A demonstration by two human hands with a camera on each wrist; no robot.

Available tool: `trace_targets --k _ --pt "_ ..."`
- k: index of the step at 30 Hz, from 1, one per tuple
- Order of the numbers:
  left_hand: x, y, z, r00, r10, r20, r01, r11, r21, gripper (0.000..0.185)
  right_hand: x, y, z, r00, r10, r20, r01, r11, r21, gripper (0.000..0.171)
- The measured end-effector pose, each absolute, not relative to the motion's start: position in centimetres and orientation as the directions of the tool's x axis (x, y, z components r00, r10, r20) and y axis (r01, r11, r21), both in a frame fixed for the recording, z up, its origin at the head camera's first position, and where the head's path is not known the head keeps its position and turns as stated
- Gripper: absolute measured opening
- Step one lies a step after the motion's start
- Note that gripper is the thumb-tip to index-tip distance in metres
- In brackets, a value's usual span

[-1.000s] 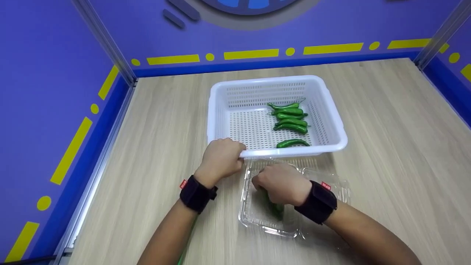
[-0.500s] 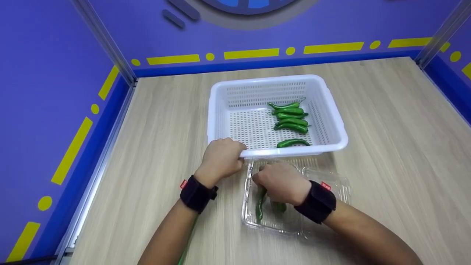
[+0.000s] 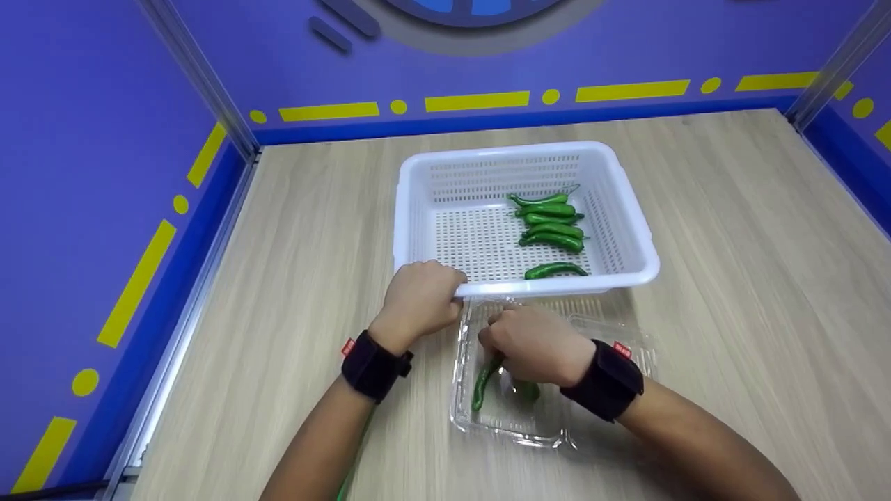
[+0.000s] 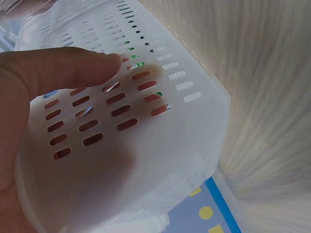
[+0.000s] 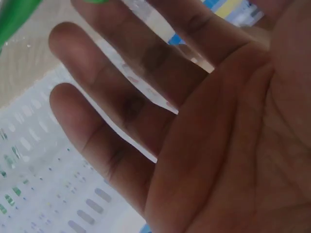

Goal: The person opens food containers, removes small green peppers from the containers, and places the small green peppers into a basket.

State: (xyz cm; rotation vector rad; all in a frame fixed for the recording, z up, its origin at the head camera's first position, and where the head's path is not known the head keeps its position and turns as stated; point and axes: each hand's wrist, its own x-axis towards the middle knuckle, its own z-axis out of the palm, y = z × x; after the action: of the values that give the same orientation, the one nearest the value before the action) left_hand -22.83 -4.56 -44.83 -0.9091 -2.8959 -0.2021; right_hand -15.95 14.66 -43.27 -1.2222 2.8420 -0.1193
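Observation:
My left hand (image 3: 421,296) grips the near left rim of the white perforated basket (image 3: 550,287). In the left wrist view its thumb (image 4: 73,73) lies along the basket's outer wall (image 4: 146,170). Over the clear plastic clamshell box (image 3: 458,396), my right hand (image 3: 532,344) pinches one end of a green chili pepper (image 3: 482,390), which slants down to the left. Partly hidden under that hand is more green pepper (image 3: 529,392) in the box. The right wrist view shows green pepper (image 5: 14,19) by the fingertips, the other fingers (image 5: 97,131) loosely extended.
Several green chili peppers (image 3: 553,229) lie in a row on the basket's right side, with a single one (image 3: 555,271) by the near wall. The box's lid half (image 3: 619,334) spreads right, under the right forearm. Blue panels (image 3: 90,209) border the wooden table.
Beneath the right hand, the pinched pepper has come apart from the other green pepper and its free end has swung left. The box has shifted slightly. My left hand keeps its grip on the basket.

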Motion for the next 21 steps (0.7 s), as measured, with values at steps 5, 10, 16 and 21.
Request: trace_targets --k 5,10,16,21 --pt "-22.8 -4.5 -44.8 -0.819 0.56 0.124 0.572 0.814 0.098 0.02 -15.9 15.1 -42.6 -0.679 -0.734 0.0 -0.73 0.676 -0.105 0.017" --pt "-22.8 -4.5 -44.8 -0.817 0.564 0.117 0.575 0.812 0.101 0.023 -16.1 15.8 -41.6 -0.664 -0.747 0.021 -0.743 0.657 -0.127 0.016" --pt "-22.7 -4.5 -44.8 -0.819 0.561 0.124 0.573 0.812 0.108 0.023 -16.2 17.0 -39.9 -0.657 -0.751 0.065 -0.75 0.643 -0.155 0.017" --pt "-22.7 -4.5 -44.8 -0.818 0.56 0.133 0.574 0.812 0.108 0.02 -16.5 18.3 -38.6 -0.666 -0.737 0.115 -0.742 0.641 -0.196 0.014"
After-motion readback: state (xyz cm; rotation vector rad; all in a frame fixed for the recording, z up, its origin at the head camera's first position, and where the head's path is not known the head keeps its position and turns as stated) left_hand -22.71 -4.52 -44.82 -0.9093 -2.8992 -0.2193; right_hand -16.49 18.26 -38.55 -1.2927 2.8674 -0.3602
